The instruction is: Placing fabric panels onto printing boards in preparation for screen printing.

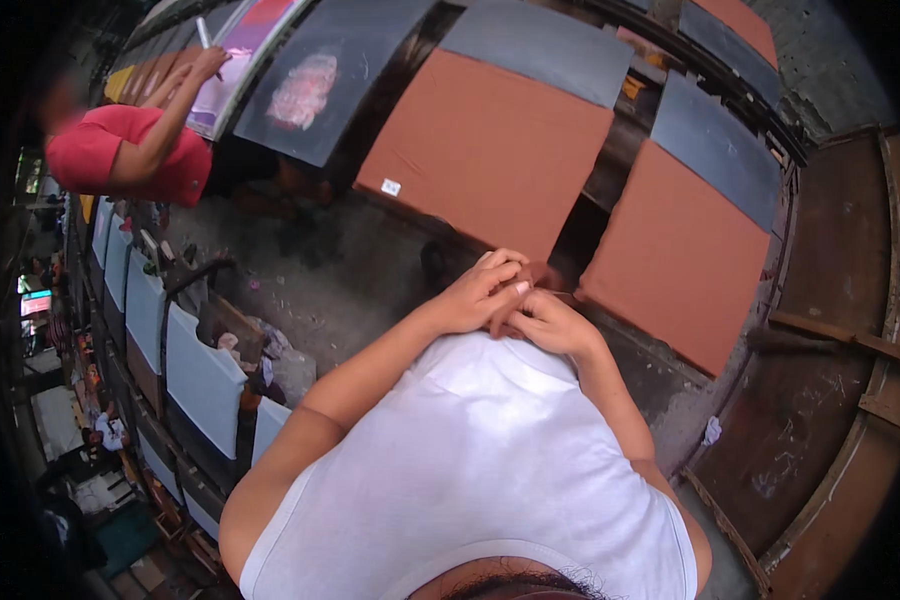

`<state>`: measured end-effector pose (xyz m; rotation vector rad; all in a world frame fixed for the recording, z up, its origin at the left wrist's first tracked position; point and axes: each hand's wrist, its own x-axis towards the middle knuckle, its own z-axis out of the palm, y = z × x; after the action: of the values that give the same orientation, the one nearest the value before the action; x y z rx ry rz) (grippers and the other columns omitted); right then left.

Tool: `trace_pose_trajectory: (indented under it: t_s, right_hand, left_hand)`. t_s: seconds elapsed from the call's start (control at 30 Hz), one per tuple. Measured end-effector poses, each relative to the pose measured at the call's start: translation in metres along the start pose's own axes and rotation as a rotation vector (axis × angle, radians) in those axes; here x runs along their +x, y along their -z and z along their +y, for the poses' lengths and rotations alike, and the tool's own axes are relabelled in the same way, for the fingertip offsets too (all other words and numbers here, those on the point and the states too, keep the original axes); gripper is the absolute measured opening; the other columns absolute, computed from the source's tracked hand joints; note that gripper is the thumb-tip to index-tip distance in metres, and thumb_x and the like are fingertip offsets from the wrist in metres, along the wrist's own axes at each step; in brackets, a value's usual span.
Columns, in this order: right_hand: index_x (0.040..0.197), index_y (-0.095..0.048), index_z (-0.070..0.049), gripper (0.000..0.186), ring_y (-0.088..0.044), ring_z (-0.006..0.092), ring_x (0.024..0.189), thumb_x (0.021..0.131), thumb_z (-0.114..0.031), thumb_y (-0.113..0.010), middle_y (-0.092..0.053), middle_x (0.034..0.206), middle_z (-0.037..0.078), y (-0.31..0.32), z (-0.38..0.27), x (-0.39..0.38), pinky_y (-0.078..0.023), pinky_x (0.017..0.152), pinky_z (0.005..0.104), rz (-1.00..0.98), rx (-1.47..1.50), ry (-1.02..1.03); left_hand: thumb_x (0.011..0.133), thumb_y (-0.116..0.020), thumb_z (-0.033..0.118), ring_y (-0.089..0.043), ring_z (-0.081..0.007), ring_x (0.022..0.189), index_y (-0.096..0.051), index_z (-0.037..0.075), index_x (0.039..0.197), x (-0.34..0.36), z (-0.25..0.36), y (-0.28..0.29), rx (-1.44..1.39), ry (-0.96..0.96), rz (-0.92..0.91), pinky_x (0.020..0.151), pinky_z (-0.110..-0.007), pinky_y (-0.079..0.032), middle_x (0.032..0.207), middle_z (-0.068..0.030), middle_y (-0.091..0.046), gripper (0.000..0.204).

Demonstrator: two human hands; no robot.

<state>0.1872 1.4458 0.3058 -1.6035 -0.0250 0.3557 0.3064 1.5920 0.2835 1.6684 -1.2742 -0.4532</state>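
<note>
In front of my chest both hands come together. My left hand (478,296) has its fingers bent over a small bunched piece of rust-brown cloth (538,273). My right hand (555,322) pinches the same piece from the other side, its fingers curled near those of the left. The lower part of the cloth is partly hidden by the fingers. Just beyond my hands lies a rust-brown fabric panel (490,150), flat on a dark board, with a small white label (391,187) at its near left corner. A second rust-brown panel (680,250) lies to the right.
Dark grey boards (540,45) show past the panels. At the upper left a person in a red shirt (135,150) leans over a purple-printed panel (235,75). Pale blue panels (202,375) hang over boards on the left. Brown wooden boards (785,450) stand at right.
</note>
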Motion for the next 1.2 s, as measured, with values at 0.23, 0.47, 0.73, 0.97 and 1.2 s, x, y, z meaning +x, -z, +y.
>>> trace_pose_trajectory:
  t_s: [0.23,0.47,0.73,0.97,1.2]
  right_hand:
    - [0.068,-0.059,0.000,0.032,-0.052,0.0111,0.069,0.094,-0.018,-0.054,-0.059,0.071,0.004,0.000,0.029,0.018,-0.042,0.062,0.0279,-0.023,0.202,-0.205]
    - [0.071,-0.064,0.003,0.018,-0.059,0.0185,0.077,0.083,-0.009,-0.060,-0.065,0.083,0.010,-0.013,0.043,0.023,-0.047,0.071,0.0318,0.410,-0.260,0.090]
    - [0.063,-0.055,-0.001,0.028,-0.052,0.0119,0.052,0.091,-0.002,-0.054,-0.062,0.068,0.009,-0.020,0.086,0.030,-0.046,0.053,0.0265,0.439,0.602,0.002]
    - [0.117,-0.053,-0.005,0.043,-0.056,0.0082,0.056,0.087,-0.029,-0.074,-0.060,0.074,0.005,-0.044,0.116,0.066,-0.048,0.048,0.0230,0.498,0.758,-0.454]
    - [0.128,-0.054,-0.002,0.058,-0.066,0.0148,0.076,0.086,-0.034,-0.076,-0.066,0.093,0.009,-0.077,0.127,0.112,-0.057,0.065,0.0262,0.838,1.025,-0.317]
  left_hand:
    - [0.101,-0.049,0.008,-0.056,-0.0073,0.096,-0.053,0.004,0.105,-0.020,-0.030,-0.008,-1.140,0.828,-0.238,0.083,-0.023,-0.047,0.099,0.0000,-0.058,0.007]
    - [0.092,-0.049,0.002,-0.059,-0.0112,0.097,-0.062,0.000,0.111,-0.046,-0.072,-0.007,-0.688,0.617,-0.447,0.086,-0.025,-0.047,0.103,-0.0036,-0.066,0.024]
    - [0.092,-0.047,0.018,-0.062,-0.0235,0.105,-0.067,-0.008,0.106,-0.065,-0.105,0.026,-1.108,0.786,-0.344,0.095,-0.037,-0.048,0.109,-0.0172,-0.066,0.036]
    - [0.093,-0.069,0.021,-0.061,-0.0207,0.107,-0.035,0.018,0.141,-0.113,-0.194,0.088,-1.150,0.924,0.465,0.088,-0.038,-0.053,0.129,-0.0115,-0.054,0.059]
    - [0.089,-0.073,0.015,-0.062,-0.0175,0.099,-0.042,0.013,0.133,-0.087,-0.236,0.134,-1.110,0.918,0.199,0.081,-0.032,-0.052,0.118,-0.0048,-0.059,0.053]
